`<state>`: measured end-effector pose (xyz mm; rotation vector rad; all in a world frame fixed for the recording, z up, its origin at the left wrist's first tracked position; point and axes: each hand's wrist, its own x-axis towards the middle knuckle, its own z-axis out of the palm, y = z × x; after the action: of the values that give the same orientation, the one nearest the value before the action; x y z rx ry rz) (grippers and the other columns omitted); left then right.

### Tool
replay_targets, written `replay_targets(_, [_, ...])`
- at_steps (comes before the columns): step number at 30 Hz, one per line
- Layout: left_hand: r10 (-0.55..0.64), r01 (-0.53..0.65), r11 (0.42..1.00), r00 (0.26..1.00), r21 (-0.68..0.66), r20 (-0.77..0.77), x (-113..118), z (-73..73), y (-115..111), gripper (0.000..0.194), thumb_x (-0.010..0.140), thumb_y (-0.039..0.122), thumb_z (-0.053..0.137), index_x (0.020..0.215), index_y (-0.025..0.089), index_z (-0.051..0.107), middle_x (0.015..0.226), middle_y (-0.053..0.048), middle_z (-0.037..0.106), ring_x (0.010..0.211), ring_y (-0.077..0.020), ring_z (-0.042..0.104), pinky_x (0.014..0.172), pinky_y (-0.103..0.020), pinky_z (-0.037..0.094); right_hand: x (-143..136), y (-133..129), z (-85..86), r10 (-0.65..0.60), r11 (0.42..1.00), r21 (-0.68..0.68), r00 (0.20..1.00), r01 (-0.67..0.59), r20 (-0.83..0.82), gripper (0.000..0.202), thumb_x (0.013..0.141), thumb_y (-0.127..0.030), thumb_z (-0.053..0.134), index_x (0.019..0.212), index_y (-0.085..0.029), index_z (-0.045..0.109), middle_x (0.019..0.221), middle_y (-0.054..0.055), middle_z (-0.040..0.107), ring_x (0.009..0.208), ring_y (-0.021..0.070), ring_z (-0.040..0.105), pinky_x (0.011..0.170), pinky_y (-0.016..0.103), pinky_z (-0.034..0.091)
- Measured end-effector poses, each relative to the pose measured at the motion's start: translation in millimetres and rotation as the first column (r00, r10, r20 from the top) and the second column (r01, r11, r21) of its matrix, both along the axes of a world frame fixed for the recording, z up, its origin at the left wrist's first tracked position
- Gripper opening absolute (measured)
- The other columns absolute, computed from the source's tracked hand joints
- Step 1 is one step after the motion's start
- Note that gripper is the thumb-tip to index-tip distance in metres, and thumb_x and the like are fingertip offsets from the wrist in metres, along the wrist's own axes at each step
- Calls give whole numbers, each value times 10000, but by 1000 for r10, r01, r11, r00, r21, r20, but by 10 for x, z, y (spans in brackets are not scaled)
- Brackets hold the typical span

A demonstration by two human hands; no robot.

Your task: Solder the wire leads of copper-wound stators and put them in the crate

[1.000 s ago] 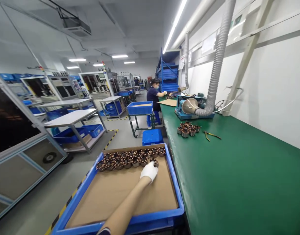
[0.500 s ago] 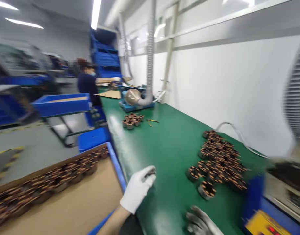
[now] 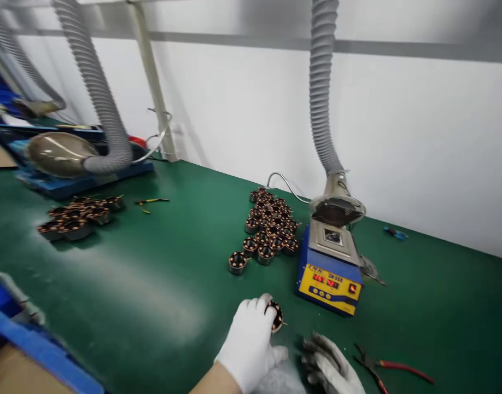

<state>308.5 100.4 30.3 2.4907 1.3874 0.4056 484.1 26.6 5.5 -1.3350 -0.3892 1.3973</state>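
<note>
My left hand [image 3: 251,342], in a white glove, has its fingers on a ring-shaped motor stator [image 3: 278,316] with copper windings, at the front of the green bench. The fingers cover part of the stator, and a short wire end sticks out on its right. My right hand [image 3: 331,364], in a glove with dark-smudged fingertips, is just right of it. Its fingers are loosely bent and apart, slightly blurred, with nothing seen in them. Red-handled cutting pliers [image 3: 376,365] lie right of this hand. A group of similar stators [image 3: 271,224] stands beyond my left hand.
A blue solder pot [image 3: 328,273] with a yellow lit panel stands right of the stators, under a fume hose [image 3: 322,82]. More stators [image 3: 76,219] and yellow-handled pliers [image 3: 150,202] lie left. A blue tray's rim [image 3: 41,350] borders the bench at lower left.
The view has swung right, bringing the solder pot and the red-handled pliers into sight. My left hand has come nearer my right hand, and the stator at its fingers now shows clearly.
</note>
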Motion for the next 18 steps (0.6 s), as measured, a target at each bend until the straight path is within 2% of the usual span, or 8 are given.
replay_targets(3, [-118, 122, 992, 990, -42, 78, 90, -140, -264, 400, 688, 249, 739, 1048, 175, 581, 1300, -136, 465, 1146, -335, 435, 963, -484, 362, -39, 95, -16, 60, 992, 109, 997, -64, 41, 604, 408, -419, 858, 930, -196, 650, 933, 112, 696, 845, 262, 637, 721, 345, 491])
replay_targets(5, [-129, 151, 981, 977, -121, 169, 152, -141, -339, 356, 680, 150, 726, 1009, 191, 598, 1236, -101, 513, 1083, -295, 477, 915, -427, 398, -59, 148, -32, 109, 982, 141, 985, -128, 130, 507, 453, -439, 833, 859, -185, 668, 877, 98, 697, 837, 253, 628, 764, 351, 477])
replay_targets(7, [-74, 140, 962, 960, -234, 271, 193, -53, -362, 303, 648, 146, 749, 919, 211, 629, 1097, -57, 567, 948, -249, 521, 822, -371, 425, -58, 154, -16, 137, 974, 146, 962, -175, 237, 355, 540, -432, 786, 757, -178, 668, 785, 73, 687, 755, 222, 615, 716, 328, 471])
replay_targets(9, [-15, 149, 928, 931, -342, 366, 205, 91, -369, 218, 608, 147, 776, 771, 215, 649, 996, -27, 569, 876, -223, 515, 758, -329, 411, -42, 120, 52, 149, 969, 144, 938, -202, 312, 268, 572, -395, 757, 672, -175, 644, 689, 48, 659, 657, 192, 582, 636, 302, 454])
replay_targets(13, [136, 233, 792, 833, -564, 536, 247, 307, -419, 177, 526, 124, 761, 574, 193, 606, 918, -18, 553, 871, -226, 496, 736, -315, 382, 9, 46, 295, 145, 947, 197, 883, -255, 446, 177, 572, -298, 723, 560, -177, 594, 575, 5, 578, 567, 153, 509, 552, 270, 397])
replay_targets(15, [199, 268, 730, 797, -629, 571, 334, 301, -478, 167, 536, 194, 728, 539, 186, 562, 864, -17, 555, 844, -228, 514, 740, -327, 394, 62, 35, 410, 152, 916, 258, 860, -307, 486, 180, 578, -260, 724, 511, -177, 578, 545, -4, 546, 555, 141, 488, 535, 260, 374])
replay_targets(16, [237, 273, 710, 776, -650, 585, 391, 270, -513, 179, 572, 256, 695, 531, 185, 536, 801, -15, 549, 801, -220, 529, 731, -332, 409, 102, 35, 455, 135, 905, 305, 879, -297, 457, 195, 581, -263, 733, 502, -178, 577, 537, -7, 538, 543, 133, 478, 522, 255, 365])
replay_targets(18, [379, 308, 637, 673, -706, 635, 493, 180, -567, 243, 666, 389, 581, 547, 191, 504, 673, -7, 513, 698, -201, 548, 701, -339, 442, 201, 38, 521, 32, 908, 399, 968, -132, 247, 206, 598, -313, 754, 546, -191, 596, 550, -20, 541, 502, 105, 447, 483, 236, 349])
